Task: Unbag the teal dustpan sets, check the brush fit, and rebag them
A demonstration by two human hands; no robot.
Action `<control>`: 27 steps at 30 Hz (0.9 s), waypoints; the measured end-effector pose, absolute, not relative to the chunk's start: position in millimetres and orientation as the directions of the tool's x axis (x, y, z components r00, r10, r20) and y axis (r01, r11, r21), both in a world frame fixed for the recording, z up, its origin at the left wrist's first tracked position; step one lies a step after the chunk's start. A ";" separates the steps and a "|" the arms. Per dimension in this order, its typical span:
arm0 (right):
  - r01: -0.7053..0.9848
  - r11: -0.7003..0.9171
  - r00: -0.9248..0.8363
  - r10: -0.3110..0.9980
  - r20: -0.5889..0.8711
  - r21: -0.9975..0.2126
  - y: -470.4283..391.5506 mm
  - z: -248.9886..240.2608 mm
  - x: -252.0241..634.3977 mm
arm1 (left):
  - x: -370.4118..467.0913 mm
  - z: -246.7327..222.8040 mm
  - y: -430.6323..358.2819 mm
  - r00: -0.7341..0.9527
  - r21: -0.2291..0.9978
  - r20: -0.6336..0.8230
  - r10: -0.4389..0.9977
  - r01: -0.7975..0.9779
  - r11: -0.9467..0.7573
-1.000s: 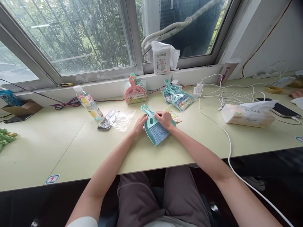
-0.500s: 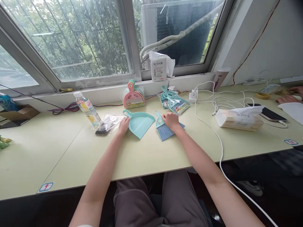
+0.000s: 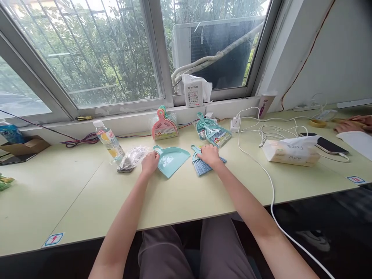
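My left hand (image 3: 150, 162) curls at the edge of the turquoise plastic dustpan (image 3: 172, 161); my right hand (image 3: 209, 155) covers the blue-bristled turquoise brush (image 3: 200, 167). I cannot tell whether either's fingers grip.

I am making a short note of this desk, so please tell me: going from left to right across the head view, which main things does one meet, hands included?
Cardboard box → clear bottle → left hand → dustpan → brush, with the right hand over it → white charger → tissue pack → another person's hand.
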State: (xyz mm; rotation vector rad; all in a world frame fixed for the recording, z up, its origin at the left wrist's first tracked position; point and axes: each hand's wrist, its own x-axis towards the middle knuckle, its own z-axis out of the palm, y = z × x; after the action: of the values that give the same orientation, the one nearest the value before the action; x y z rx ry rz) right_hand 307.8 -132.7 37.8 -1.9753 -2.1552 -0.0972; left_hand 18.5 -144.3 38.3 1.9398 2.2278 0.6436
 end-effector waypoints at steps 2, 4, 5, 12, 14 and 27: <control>0.989 0.085 -0.063 0.982 0.179 -0.118 -132.9 39.1 308.8 | 23.6 41.1 -147.9 -0.167 0.371 0.169 0.971 0.924 0.094; 0.984 0.069 -0.045 0.988 0.149 -0.166 -131.7 39.8 310.7 | 27.5 42.6 -150.2 -0.167 0.347 0.149 0.975 0.932 0.107; 0.980 0.063 -0.037 0.990 0.139 -0.188 -130.9 40.0 311.3 | 29.0 42.8 -150.9 -0.169 0.333 0.138 0.976 0.936 0.115; 0.983 0.040 -0.010 0.986 0.165 -0.181 -130.2 36.3 305.6 | 32.0 39.4 -150.6 -0.143 0.300 0.145 0.979 0.949 0.094; 0.980 0.023 0.019 0.979 0.204 -0.197 -129.9 36.2 305.2 | 31.7 38.8 -150.3 -0.152 0.301 0.141 0.978 0.948 0.104; 0.900 0.332 -0.217 0.903 0.372 -0.282 -147.0 41.6 279.0 | 78.4 42.6 -177.7 0.206 0.483 0.058 0.977 0.850 -0.208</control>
State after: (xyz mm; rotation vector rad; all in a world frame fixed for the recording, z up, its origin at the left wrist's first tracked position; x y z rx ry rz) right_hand 279.0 -147.0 41.6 -1.5810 -2.1346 0.0073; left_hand 78.4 -177.7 42.6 2.1410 1.7106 0.5076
